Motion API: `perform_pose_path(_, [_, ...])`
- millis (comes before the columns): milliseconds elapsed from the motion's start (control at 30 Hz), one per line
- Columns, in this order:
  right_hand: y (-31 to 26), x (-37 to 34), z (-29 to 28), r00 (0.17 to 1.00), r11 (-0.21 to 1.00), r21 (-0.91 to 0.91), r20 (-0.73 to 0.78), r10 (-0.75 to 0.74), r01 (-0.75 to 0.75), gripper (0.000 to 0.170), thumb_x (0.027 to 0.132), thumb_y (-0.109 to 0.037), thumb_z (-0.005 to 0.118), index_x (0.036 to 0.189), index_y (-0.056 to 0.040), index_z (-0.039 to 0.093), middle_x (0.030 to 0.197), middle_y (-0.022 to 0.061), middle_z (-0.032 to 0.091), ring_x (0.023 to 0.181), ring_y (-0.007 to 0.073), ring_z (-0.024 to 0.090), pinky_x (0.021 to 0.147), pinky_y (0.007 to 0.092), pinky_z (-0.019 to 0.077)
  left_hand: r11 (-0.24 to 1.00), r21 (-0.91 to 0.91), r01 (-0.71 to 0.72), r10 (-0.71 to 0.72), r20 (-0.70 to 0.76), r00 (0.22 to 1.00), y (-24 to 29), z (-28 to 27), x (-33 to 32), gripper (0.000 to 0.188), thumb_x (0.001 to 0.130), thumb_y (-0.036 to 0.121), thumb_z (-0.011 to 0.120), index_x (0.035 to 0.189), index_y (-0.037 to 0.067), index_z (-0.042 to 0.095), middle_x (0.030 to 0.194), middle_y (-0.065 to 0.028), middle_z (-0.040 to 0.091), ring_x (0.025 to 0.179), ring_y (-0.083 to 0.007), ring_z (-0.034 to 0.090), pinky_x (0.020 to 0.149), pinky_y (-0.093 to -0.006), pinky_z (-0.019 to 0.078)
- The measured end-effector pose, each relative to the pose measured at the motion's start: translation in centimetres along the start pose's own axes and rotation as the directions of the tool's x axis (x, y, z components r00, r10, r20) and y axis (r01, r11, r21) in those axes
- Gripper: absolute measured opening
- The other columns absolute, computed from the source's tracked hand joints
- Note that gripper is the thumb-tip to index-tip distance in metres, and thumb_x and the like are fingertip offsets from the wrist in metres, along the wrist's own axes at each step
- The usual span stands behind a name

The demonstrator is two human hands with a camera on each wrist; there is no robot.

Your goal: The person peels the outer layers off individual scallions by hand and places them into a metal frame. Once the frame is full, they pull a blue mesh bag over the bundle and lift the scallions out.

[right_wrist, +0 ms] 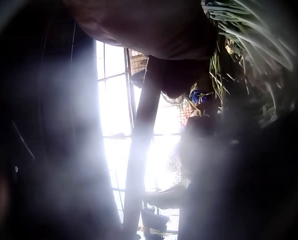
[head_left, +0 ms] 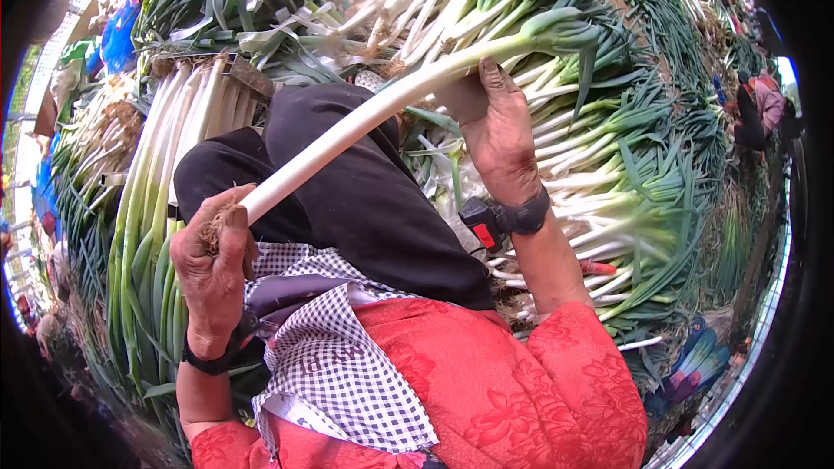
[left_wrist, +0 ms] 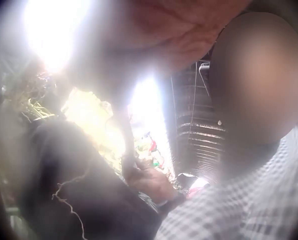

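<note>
A long, thick green onion (head_left: 347, 126) slants across the head view, its white shank low on the left and its green top high on the right. My left hand (head_left: 213, 252) grips the root end, with brown rootlets showing between thumb and fingers. Near the leaves, my right hand (head_left: 499, 130) holds the stalk, its thumb by the lower edge and its other fingers mostly hidden. In the right wrist view the stalk (right_wrist: 140, 135) runs dark against bright light. A thin root strand (left_wrist: 71, 207) hangs in the left wrist view.
Many loose green onions (head_left: 591, 165) lie in a heap to the right and front. A bundle of long stalks (head_left: 152, 182) is on the left. Dark-trousered knees (head_left: 347, 174) lie beneath the stalk. Another person (head_left: 760, 108) is at the far right.
</note>
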State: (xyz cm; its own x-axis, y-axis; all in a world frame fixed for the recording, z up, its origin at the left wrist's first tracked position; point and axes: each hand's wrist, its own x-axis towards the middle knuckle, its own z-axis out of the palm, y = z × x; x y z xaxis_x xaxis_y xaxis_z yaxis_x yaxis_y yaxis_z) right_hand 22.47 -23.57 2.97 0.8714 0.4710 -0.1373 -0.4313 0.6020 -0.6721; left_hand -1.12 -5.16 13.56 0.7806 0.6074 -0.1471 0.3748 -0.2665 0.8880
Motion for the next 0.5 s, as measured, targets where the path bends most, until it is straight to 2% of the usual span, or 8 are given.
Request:
perform_pose_path(133, [0.3, 2.3, 5.0, 0.996, 0.997, 0.078, 0.087, 0.021, -0.028, 0.026, 0.095, -0.025, 0.057, 0.109, -0.0026, 0.056, 0.098, 0.0123, 0.065, 0.090, 0.0246, 0.066, 0.080, 0.0405, 0.0569, 0.996, -0.068, -0.052, 0.057, 0.081, 0.995, -3.8, 1.7, -2.4, 0.041, 0.092, 0.007, 0.059, 0.131, 0.000, 0.050, 0.081, -0.0026, 0.056, 0.060, -0.0061, 0.049, 0.054, -0.0222, 0.0414])
perform_pose_path(200, [1.6, 3.3, 6.6, 0.991, 0.997, 0.042, 0.121, 0.063, -0.068, 0.022, 0.094, -0.021, 0.059, 0.106, -0.0034, 0.054, 0.091, 0.0092, 0.063, 0.080, 0.0207, 0.065, 0.077, 0.0402, 0.0581, 0.981, -0.049, -0.186, 0.192, 0.262, 0.946, -4.1, 3.5, -2.8, 0.056, 0.090, 0.006, 0.061, 0.141, 0.001, 0.037, 0.089, -0.0084, 0.056, 0.068, -0.0123, 0.055, 0.064, -0.0283, 0.0474])
perform_pose_path(233, [2.0, 3.8, 7.0, 0.996, 0.999, -0.039, 0.084, 0.032, -0.029, 0.020, 0.093, -0.018, 0.061, 0.104, -0.0039, 0.052, 0.084, 0.0067, 0.061, 0.069, 0.0154, 0.061, 0.067, 0.0354, 0.0580, 0.999, -0.039, 0.005, 0.015, 0.499, 0.867, -2.0, 3.0, -2.7, 0.069, 0.087, 0.008, 0.064, 0.145, 0.003, 0.027, 0.092, -0.0133, 0.058, 0.075, -0.0216, 0.061, 0.072, -0.0327, 0.0491])
perform_pose_path(267, [2.2, 4.5, 7.0, 0.991, 0.995, -0.099, 0.133, 0.028, -0.014, 0.021, 0.094, -0.021, 0.059, 0.103, -0.0041, 0.051, 0.082, 0.0063, 0.060, 0.062, 0.0110, 0.057, 0.057, 0.0295, 0.0541, 0.953, 0.016, -0.304, 0.265, 0.447, 0.854, -2.4, 3.7, -2.1, 0.059, 0.086, 0.013, 0.067, 0.138, 0.003, 0.040, 0.092, -0.0151, 0.059, 0.076, -0.0277, 0.064, 0.071, -0.0338, 0.0500])
perform_pose_path(333, [1.6, 4.4, 7.1, 0.979, 0.979, -0.201, 0.192, 0.070, -0.030, 0.021, 0.096, -0.024, 0.056, 0.100, -0.0041, 0.050, 0.080, 0.0066, 0.060, 0.059, 0.0093, 0.056, 0.049, 0.0256, 0.0488, 0.900, -0.001, -0.435, 0.350, 0.595, 0.723, -2.0, 1.7, 0.9, 0.044, 0.085, 0.017, 0.068, 0.124, 0.001, 0.055, 0.085, -0.0149, 0.059, 0.076, -0.0323, 0.063, 0.069, -0.0340, 0.0504])
perform_pose_path(367, [1.2, 3.9, 7.5, 0.974, 0.954, -0.299, 0.209, 0.088, -0.022, 0.023, 0.097, -0.026, 0.054, 0.099, -0.0038, 0.050, 0.079, 0.0066, 0.060, 0.055, 0.0081, 0.054, 0.046, 0.0231, 0.0469, 0.951, -0.073, -0.299, 0.285, 0.578, 0.765, -1.4, 1.0, 2.5, 0.030, 0.088, 0.017, 0.066, 0.111, -0.001, 0.062, 0.080, -0.0121, 0.062, 0.076, -0.0232, 0.065, 0.068, -0.0313, 0.0500])
perform_pose_path(433, [0.5, 2.5, 7.6, 0.936, 0.891, -0.452, 0.289, 0.200, -0.051, 0.031, 0.099, -0.033, 0.049, 0.101, -0.0021, 0.050, 0.075, 0.0063, 0.060, 0.051, 0.0055, 0.051, 0.043, 0.0201, 0.0441, 0.932, -0.363, 0.005, 0.160, 0.422, 0.892, -1.5, 0.6, 6.0, 0.033, 0.096, 0.023, 0.055, 0.118, -0.001, 0.060, 0.096, -0.0084, 0.067, 0.086, -0.0148, 0.065, 0.078, -0.0282, 0.0518])
perform_pose_path(500, [1.2, 0.8, 7.9, 0.924, 0.830, -0.558, 0.307, 0.229, -0.021, 0.040, 0.100, -0.040, 0.044, 0.103, -0.0008, 0.051, 0.072, 0.0061, 0.060, 0.049, 0.0042, 0.049, 0.042, 0.0189, 0.0426, 0.885, -0.466, -0.008, 0.154, 0.274, 0.949, -1.2, 1.1, 10.4, 0.056, 0.095, 0.044, 0.051, 0.129, -0.001, 0.051, 0.110, -0.0107, 0.064, 0.097, -0.0168, 0.063, 0.085, -0.0297, 0.0502])
